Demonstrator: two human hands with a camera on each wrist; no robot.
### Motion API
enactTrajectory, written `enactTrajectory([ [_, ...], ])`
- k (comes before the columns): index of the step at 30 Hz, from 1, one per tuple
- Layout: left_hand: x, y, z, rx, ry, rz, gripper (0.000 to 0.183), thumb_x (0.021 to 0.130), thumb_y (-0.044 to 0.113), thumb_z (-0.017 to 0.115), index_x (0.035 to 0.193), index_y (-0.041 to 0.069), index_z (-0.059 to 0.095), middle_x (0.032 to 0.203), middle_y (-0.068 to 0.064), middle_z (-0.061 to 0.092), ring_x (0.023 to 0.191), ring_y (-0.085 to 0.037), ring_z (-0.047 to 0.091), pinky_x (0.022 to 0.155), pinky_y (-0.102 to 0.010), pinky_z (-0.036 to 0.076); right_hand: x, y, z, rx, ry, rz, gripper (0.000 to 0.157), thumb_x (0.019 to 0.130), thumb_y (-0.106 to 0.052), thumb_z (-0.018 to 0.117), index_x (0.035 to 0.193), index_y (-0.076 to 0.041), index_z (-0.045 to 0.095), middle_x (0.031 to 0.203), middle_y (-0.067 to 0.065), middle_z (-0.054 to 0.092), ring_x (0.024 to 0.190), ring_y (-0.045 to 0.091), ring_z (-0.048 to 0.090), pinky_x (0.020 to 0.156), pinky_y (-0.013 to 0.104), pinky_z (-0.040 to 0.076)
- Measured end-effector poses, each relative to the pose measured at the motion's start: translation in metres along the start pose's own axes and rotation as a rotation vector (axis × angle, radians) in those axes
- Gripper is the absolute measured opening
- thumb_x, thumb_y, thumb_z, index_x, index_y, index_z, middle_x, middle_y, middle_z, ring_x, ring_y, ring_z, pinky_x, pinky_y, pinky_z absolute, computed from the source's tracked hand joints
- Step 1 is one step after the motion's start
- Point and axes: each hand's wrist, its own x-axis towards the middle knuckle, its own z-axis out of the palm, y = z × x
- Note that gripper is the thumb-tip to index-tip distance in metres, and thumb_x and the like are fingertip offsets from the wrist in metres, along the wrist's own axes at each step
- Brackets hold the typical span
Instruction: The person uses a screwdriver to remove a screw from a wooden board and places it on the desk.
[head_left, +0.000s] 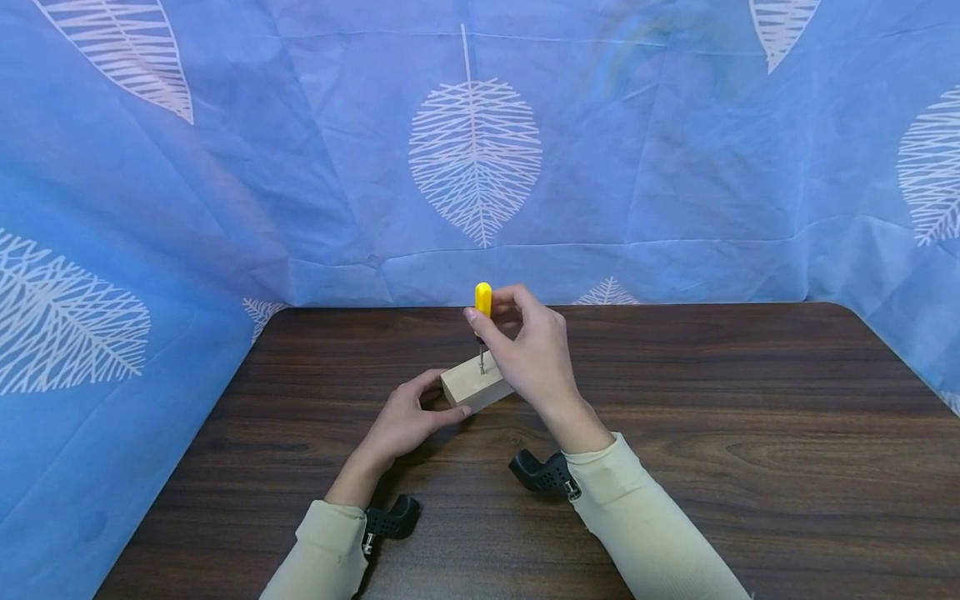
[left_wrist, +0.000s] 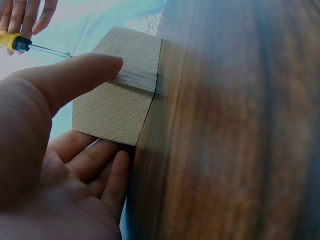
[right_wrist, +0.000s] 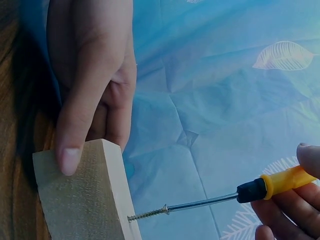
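Observation:
A pale wooden block (head_left: 470,386) lies on the dark table, gripped at its left end by my left hand (head_left: 405,421). In the left wrist view the thumb presses one side of the block (left_wrist: 112,112) and the fingers lie against the other. My right hand (head_left: 536,350) holds a yellow-handled screwdriver (head_left: 483,298) upright above the block, thumb and fingers round its handle. In the right wrist view the screwdriver's tip meets the head of a screw (right_wrist: 147,215). That screw stands in the block's top face, with much of its thread showing.
The dark wood-grain table (head_left: 750,433) extends to both sides of the hands. Behind and to the left hangs a blue cloth (head_left: 337,167) with white leaf prints. Black wrist devices (head_left: 543,473) sit under both cream sleeves.

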Motion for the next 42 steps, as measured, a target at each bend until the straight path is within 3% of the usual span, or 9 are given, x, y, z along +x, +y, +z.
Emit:
enactTrajectory([
  [8, 0.0008, -0.0007, 0.0004, -0.007, -0.001, -0.005, 0.053, 0.093, 0.031, 0.086, 0.142, 0.022, 0.068, 0.141, -0.004, 0.071, 0.135, -0.032, 0.064, 0.114, -0.061, 0.048, 0.0022, 0.0003, -0.0002, -0.011, 0.011, -0.036, 0.019, 0.100, -0.024, 0.078, 0.114, -0.011, 0.079, 0.103, 0.003, 0.081, 0.091, 0.018, 0.075, 0.087, 0.041, 0.062],
  [21, 0.0009, 0.0000, 0.0002, 0.003, 0.001, -0.015, 0.054, 0.093, 0.031, 0.085, 0.144, 0.022, 0.067, 0.142, -0.005, 0.070, 0.135, -0.033, 0.065, 0.113, -0.062, 0.049, 0.0005, 0.0011, -0.0005, 0.021, 0.015, -0.023, 0.027, 0.098, -0.027, 0.083, 0.116, -0.010, 0.071, 0.101, 0.005, 0.078, 0.092, 0.019, 0.074, 0.090, 0.039, 0.062],
  [36, 0.0009, -0.0002, 0.0001, -0.006, -0.002, -0.021, 0.053, 0.094, 0.032, 0.085, 0.143, 0.022, 0.067, 0.142, -0.006, 0.070, 0.136, -0.033, 0.065, 0.113, -0.062, 0.049, 0.0021, 0.0006, -0.0002, 0.002, 0.032, -0.013, 0.020, 0.100, -0.020, 0.075, 0.115, -0.009, 0.077, 0.101, 0.006, 0.082, 0.094, 0.021, 0.076, 0.086, 0.040, 0.059],
  [42, 0.0005, 0.0007, 0.0007, -0.002, -0.001, -0.018, 0.054, 0.094, 0.032, 0.085, 0.144, 0.022, 0.067, 0.143, -0.006, 0.070, 0.137, -0.033, 0.064, 0.114, -0.062, 0.049, 0.0014, -0.0005, -0.0006, -0.001, 0.031, -0.009, 0.021, 0.101, -0.024, 0.074, 0.116, -0.010, 0.077, 0.100, 0.005, 0.081, 0.093, 0.020, 0.075, 0.085, 0.040, 0.058],
])
